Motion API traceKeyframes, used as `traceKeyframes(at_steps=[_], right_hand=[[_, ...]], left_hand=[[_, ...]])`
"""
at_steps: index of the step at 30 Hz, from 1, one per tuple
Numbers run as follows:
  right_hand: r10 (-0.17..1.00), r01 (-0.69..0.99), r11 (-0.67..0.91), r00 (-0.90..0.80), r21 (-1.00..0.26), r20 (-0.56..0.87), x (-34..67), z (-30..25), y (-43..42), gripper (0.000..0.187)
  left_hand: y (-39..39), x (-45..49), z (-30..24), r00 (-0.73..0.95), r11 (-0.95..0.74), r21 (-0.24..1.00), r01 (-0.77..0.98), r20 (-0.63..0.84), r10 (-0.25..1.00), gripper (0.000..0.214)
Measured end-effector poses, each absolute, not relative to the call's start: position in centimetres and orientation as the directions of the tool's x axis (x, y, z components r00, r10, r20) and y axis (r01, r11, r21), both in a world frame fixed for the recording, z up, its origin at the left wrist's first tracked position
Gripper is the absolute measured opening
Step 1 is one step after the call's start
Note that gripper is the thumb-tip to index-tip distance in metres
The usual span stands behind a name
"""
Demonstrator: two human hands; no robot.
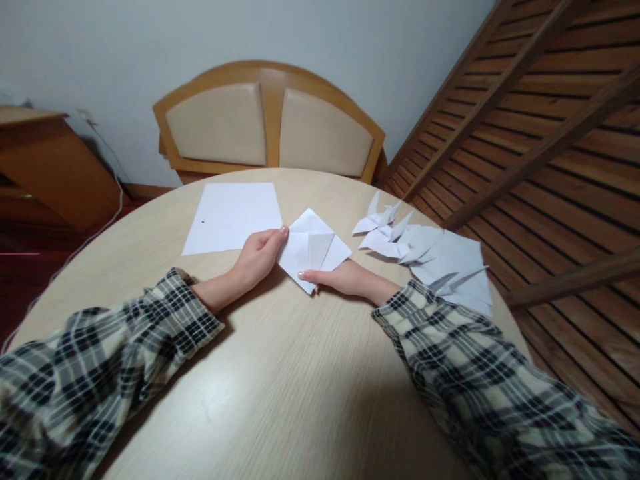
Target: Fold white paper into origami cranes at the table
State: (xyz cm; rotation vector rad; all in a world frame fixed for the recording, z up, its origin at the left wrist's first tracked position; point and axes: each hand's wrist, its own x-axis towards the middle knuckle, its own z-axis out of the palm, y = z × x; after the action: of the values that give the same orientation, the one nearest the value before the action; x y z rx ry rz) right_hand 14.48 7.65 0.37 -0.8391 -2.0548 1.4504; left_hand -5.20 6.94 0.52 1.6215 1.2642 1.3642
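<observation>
A partly folded white paper square (314,248), turned like a diamond with creased flaps, is held just above the round table (280,387). My left hand (257,257) pinches its left corner between thumb and fingers. My right hand (345,278) grips its lower edge from underneath, thumb on top. Both arms wear plaid sleeves.
A flat white sheet (233,217) with a small dark dot lies behind my left hand. Several folded white paper figures and sheets (425,253) are piled at the table's right edge. A wooden chair (270,123) stands beyond the table. Slatted wood panels fill the right side.
</observation>
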Motion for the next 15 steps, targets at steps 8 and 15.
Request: traceKeyframes(at_steps=[8,15], right_hand=[[0.745,0.094,0.153,-0.665,-0.984,0.052,14.2,0.0,7.9,0.034],[0.725,0.066,0.203,-0.681,-0.977,0.104,14.1,0.3,7.6,0.040]], left_hand=[[7.3,-5.7,0.1,0.153,-0.252,0.947,0.200,0.224,0.963,0.051],[6.0,-5.3,0.5,0.302,-0.263,0.931,0.253,0.182,0.936,0.038]])
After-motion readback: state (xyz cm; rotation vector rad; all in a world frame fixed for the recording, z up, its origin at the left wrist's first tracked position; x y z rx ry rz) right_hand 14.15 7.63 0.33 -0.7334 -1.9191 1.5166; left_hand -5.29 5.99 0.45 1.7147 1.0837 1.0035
